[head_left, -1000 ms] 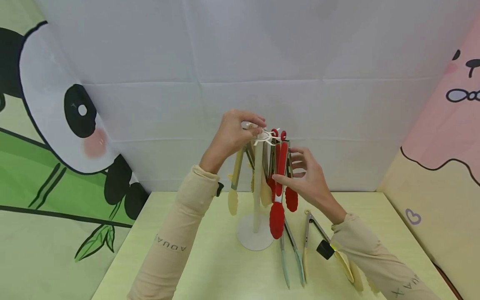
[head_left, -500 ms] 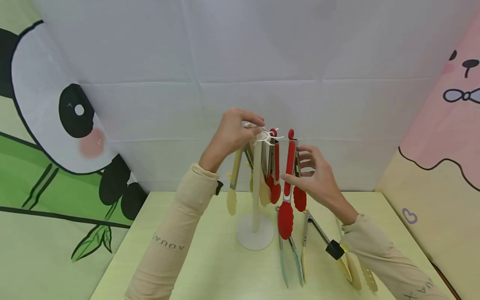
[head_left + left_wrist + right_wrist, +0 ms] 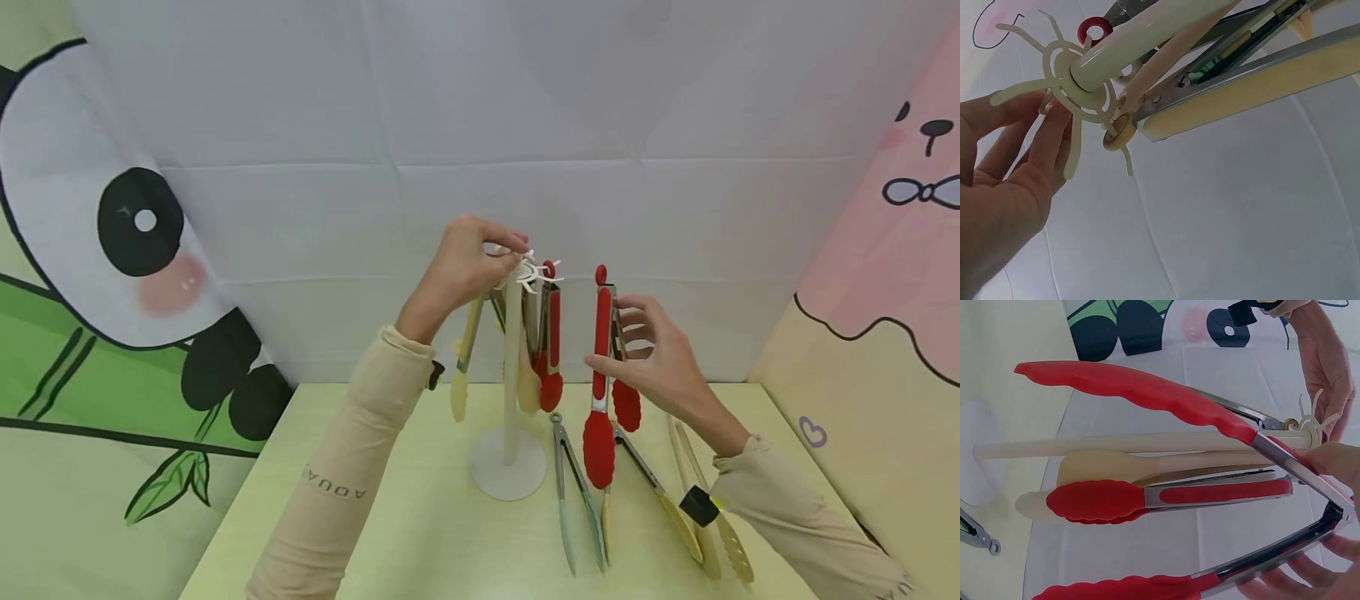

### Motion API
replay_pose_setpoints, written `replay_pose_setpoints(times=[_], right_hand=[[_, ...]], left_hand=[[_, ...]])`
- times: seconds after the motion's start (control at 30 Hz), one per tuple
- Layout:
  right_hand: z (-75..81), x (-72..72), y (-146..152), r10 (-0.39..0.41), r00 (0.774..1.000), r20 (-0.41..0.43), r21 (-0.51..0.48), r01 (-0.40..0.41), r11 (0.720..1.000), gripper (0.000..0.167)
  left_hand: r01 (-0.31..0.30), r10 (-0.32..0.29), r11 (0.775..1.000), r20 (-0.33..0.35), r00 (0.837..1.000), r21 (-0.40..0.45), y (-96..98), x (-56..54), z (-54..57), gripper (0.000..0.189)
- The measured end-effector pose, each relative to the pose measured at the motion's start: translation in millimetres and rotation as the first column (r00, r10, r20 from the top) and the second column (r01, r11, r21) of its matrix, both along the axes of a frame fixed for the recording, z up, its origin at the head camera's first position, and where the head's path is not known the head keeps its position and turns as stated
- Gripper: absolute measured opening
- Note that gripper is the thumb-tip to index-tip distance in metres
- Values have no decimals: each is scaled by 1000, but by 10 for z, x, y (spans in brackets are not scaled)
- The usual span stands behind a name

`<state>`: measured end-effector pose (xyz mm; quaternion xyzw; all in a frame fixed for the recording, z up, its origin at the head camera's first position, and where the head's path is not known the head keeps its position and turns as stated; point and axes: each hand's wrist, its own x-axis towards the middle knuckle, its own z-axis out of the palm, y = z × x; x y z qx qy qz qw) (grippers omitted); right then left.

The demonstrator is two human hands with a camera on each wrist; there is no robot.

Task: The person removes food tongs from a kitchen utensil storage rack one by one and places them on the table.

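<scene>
A white stand (image 3: pixel 512 375) with a ring of hooks on top (image 3: pixel 1063 81) stands on the table. My left hand (image 3: pixel 467 265) pinches one hook at its top. Red-tipped tongs (image 3: pixel 602 342) hang upright from my right hand (image 3: pixel 660 358), apart from the stand on its right. Thumb and fingers grip their metal arms near the hinge, and the arms are spread in the right wrist view. A smaller pair of red tongs (image 3: pixel 553 333) hangs on the stand. Yellow tongs (image 3: pixel 468 346) hang on its left side, and a beige utensil (image 3: pixel 1094 470) hangs beside the pole.
Teal-tipped tongs (image 3: pixel 564 492) lie on the table (image 3: pixel 420 533) right of the stand's base (image 3: pixel 495 479). More yellow tongs (image 3: pixel 678 521) and slotted beige tongs (image 3: pixel 733 546) lie under the right forearm. A white cloth (image 3: pixel 675 217) hangs behind.
My right hand has carried the larger red tongs rightward, away from the stand's hooks, and slightly lower. The left hand has stayed on the stand's top.
</scene>
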<state>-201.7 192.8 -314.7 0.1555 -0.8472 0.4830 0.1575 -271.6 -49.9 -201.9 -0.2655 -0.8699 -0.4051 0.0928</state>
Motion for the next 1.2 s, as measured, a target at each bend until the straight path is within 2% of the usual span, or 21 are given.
replay_pose_setpoints(times=[0.17, 0.47, 0.73, 0.87, 1.03, 1.2], right_hand=[[-8, 39, 82, -10, 1000, 3, 31, 10, 999, 67], [-50, 149, 231, -30, 999, 15, 92, 29, 995, 69], [-74, 195, 352, -64, 998, 11, 127, 63, 990, 66], [-80, 238, 438, -74, 997, 12, 133, 72, 988, 65], [-88, 310, 562, -87, 995, 45, 145, 79, 986, 68], [-125, 352, 686, -102, 994, 46, 172, 93, 981, 70]], left_hand=[[0, -1, 1000, -6, 1000, -24, -13, -9, 2, 16], [37, -37, 999, -8, 999, 8, -49, -48, -33, 17], [56, -56, 998, -6, 998, -12, -94, -93, -7, 15], [101, -101, 994, -7, 995, -42, -132, -118, 4, 18], [163, -162, 986, 19, 987, -27, -167, -138, -7, 22], [170, -171, 985, 56, 984, 14, -169, -137, -22, 24]])
